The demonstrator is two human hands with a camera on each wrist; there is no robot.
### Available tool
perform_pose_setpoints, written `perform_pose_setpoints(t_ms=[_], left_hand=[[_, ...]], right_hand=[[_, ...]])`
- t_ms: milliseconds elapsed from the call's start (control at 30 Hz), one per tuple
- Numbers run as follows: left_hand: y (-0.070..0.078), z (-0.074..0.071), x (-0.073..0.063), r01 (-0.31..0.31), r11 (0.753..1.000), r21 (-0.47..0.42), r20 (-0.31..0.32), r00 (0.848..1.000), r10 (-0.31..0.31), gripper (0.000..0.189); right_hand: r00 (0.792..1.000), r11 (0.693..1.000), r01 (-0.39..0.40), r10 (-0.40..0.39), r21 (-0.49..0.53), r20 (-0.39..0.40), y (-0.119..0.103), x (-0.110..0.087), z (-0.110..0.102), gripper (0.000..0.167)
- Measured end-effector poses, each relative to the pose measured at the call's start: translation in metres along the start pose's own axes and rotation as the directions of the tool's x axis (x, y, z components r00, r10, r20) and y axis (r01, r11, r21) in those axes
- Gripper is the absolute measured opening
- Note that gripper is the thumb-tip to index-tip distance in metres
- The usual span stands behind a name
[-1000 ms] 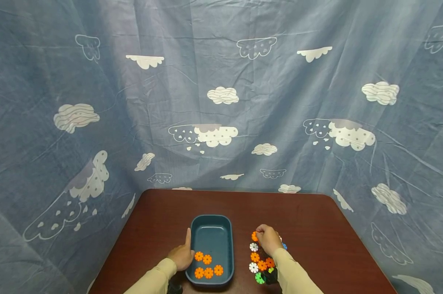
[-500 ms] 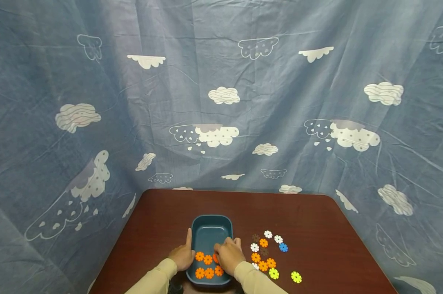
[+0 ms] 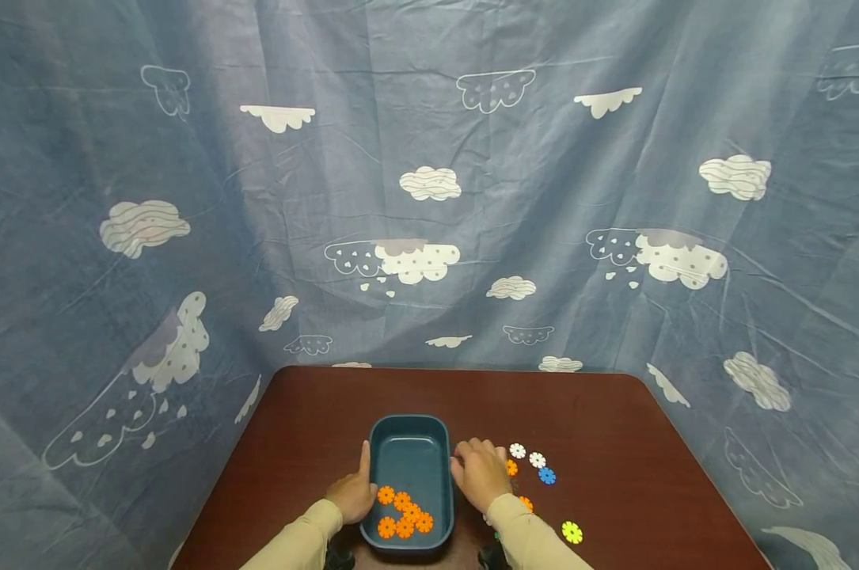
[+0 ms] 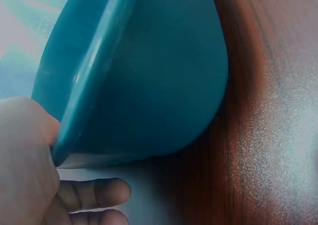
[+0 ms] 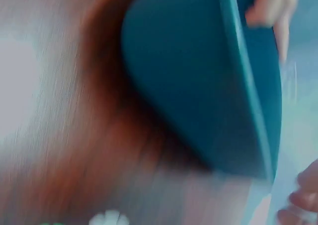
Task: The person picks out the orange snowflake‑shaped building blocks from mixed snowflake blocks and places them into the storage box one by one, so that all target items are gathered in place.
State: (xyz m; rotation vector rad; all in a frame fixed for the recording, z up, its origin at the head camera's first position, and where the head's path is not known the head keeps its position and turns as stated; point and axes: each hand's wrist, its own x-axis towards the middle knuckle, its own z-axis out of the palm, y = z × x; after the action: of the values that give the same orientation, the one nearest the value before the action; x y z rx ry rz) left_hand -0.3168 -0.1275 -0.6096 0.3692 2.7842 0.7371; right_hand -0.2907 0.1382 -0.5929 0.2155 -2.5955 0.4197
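A dark teal plastic tray [image 3: 411, 427] stands on the table, with several orange flower-shaped discs [image 3: 404, 528] lying in its near half. My left hand [image 3: 352, 495] holds the tray's left rim, the index finger stretched along the side; in the left wrist view, two fingers [image 4: 107, 192] show outside the wall. Just right of the tray, my right hand [image 3: 482, 476] hovers with bent fingers near the loose discs, and no disc shows in it. In the right wrist view, only some fingertips [image 5: 303, 197] appear at the edge.
Right of the tray lie white discs [image 3: 518, 450], a blue disc [image 3: 547, 476], orange discs [image 3: 511, 468] and a yellow-green disc [image 3: 572, 532]; the right hand and sleeve cover others. The brown table [image 3: 600, 443] is bordered by a cloud-patterned curtain [image 3: 372, 174].
My right hand went from the loose discs into the tray, left an orange disc there, and moved back right beyond the rim. The left hand has stayed at the tray's left side.
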Motion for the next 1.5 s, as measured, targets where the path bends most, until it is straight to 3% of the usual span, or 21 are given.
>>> perform_pose_setpoints(t_ms=[100,167,267,333,567,733,767,833,967,1067,1333,1500], left_hand=[[0.0,-0.001,0.0,0.007,1.0,-0.003,0.004,1.0,-0.007,0.086],[0.0,-0.001,0.001,0.011,1.0,-0.001,0.001,1.0,-0.011,0.087],[-0.001,0.0,0.001,0.013,1.0,0.004,0.001,1.0,-0.013,0.087],[-0.001,0.001,0.001,0.01,1.0,0.007,0.001,1.0,-0.01,0.087],[-0.002,0.004,0.007,0.015,1.0,-0.007,0.001,1.0,-0.015,0.087],[-0.005,0.004,0.012,0.029,1.0,-0.012,0.021,0.999,-0.029,0.088],[-0.006,0.003,0.013,0.03,0.999,-0.01,0.023,0.999,-0.03,0.088],[-0.006,0.001,0.014,0.03,1.0,-0.005,0.029,0.999,-0.03,0.088],[-0.006,-0.003,0.017,0.029,1.0,0.002,0.036,0.999,-0.029,0.087],[-0.006,-0.005,0.017,0.034,0.999,0.001,0.039,0.999,-0.034,0.087],[-0.005,-0.005,0.018,0.04,0.999,0.003,0.036,0.999,-0.04,0.087],[-0.008,-0.002,0.019,0.032,0.999,0.003,0.029,0.999,-0.033,0.087]], right_hand=[[0.98,0.985,-0.168,0.171,-0.045,0.103,0.031,-0.001,-0.004,0.01],[0.939,0.962,-0.257,0.271,-0.093,0.21,0.05,-0.004,-0.005,0.013],[0.877,0.942,-0.301,0.335,-0.149,0.346,0.069,-0.01,-0.005,0.026],[0.856,0.94,-0.303,0.341,-0.158,0.389,0.077,-0.015,-0.005,0.031],[0.865,0.941,-0.304,0.339,-0.151,0.37,0.088,-0.02,0.0,0.027],[0.817,0.906,-0.412,0.416,-0.102,0.4,0.09,-0.014,0.002,0.028],[0.815,0.903,-0.418,0.422,-0.1,0.398,0.089,-0.013,0.001,0.029],[0.82,0.907,-0.405,0.415,-0.112,0.393,0.088,-0.01,0.002,0.026],[0.867,0.933,-0.318,0.358,-0.168,0.347,0.089,-0.008,0.009,0.016],[0.88,0.938,-0.299,0.341,-0.174,0.33,0.09,-0.009,0.012,0.023],[0.833,0.912,-0.396,0.405,-0.104,0.378,0.088,-0.006,0.005,0.026],[0.839,0.913,-0.398,0.401,-0.087,0.369,0.088,-0.003,0.0,0.022]])
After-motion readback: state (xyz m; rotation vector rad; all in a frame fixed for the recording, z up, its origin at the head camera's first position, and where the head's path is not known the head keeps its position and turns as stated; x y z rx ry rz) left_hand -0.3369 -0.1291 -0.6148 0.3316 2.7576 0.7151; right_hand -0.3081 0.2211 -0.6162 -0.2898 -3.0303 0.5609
